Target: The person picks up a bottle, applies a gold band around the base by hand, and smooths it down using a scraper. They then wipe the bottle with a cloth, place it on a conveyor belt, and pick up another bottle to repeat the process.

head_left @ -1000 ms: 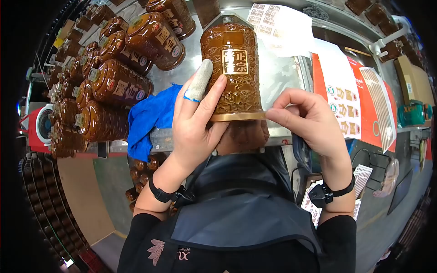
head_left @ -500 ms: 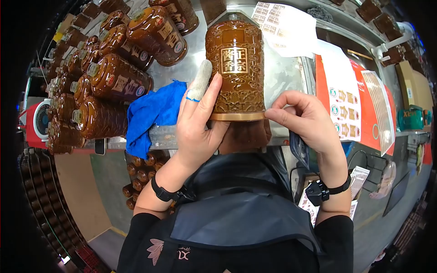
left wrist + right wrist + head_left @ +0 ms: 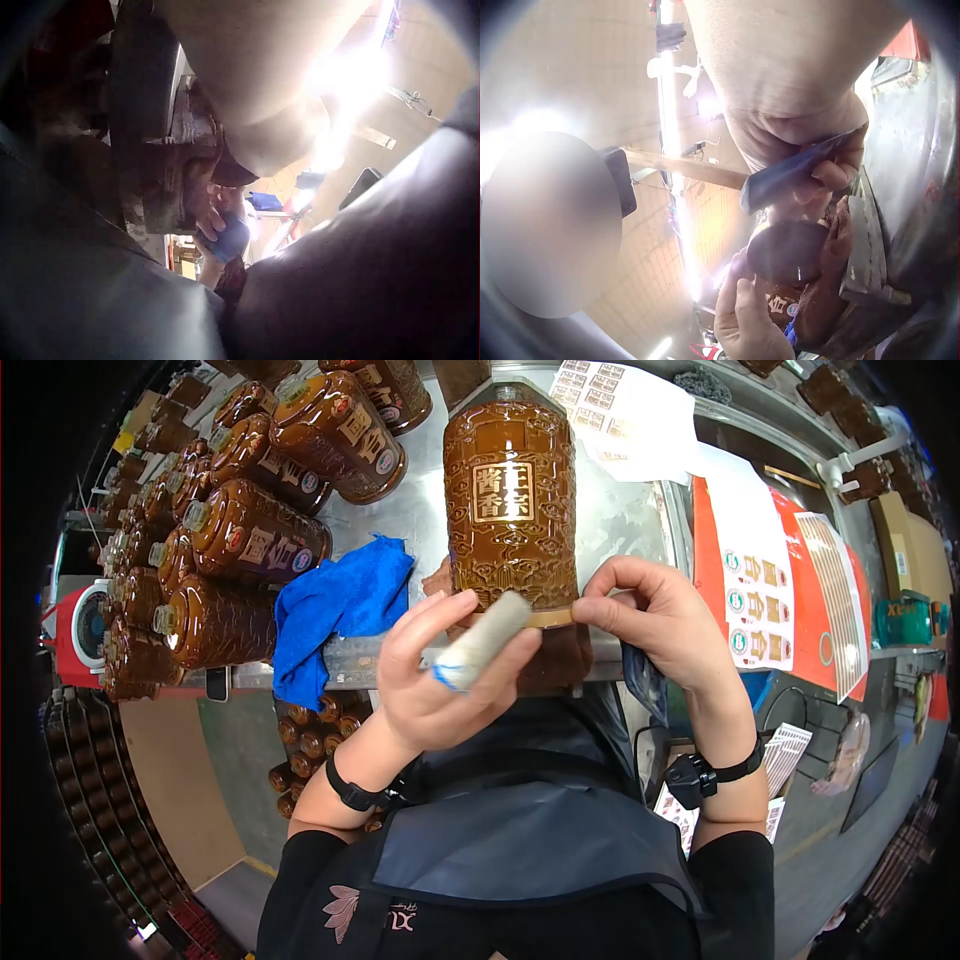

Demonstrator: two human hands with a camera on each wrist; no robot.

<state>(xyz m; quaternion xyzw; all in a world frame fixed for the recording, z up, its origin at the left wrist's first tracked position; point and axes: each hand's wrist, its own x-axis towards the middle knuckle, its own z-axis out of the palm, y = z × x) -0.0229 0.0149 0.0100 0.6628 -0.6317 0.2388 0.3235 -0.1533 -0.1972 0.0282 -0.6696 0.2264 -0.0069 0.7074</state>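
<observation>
A brown embossed bottle [image 3: 512,545] lies with its base toward me, a gold-framed label [image 3: 505,492] facing up. A gold band [image 3: 552,618] runs round its base. My right hand [image 3: 655,620] pinches at the band's right end, thumb against forefinger. A dark blue flat piece [image 3: 802,169] sits in its curled lower fingers. My left hand [image 3: 445,685] is at the base's left side, fingers extended across the band and blurred. One left finger wears a whitish finger cover [image 3: 485,643] with a blue edge. Beneath the base is a brown padded support [image 3: 545,665].
Many brown bottles [image 3: 255,530] crowd the left of the metal table [image 3: 620,525]. A blue cloth [image 3: 345,600] lies at its front edge. Label sheets [image 3: 755,600] rest on a red sheet [image 3: 815,560] at the right, with another white sheet [image 3: 635,420] behind.
My left hand has left the bottle's side and moved down to its base, fingers swung right across the band. The bottle has rolled slightly left. My right hand keeps its pinch.
</observation>
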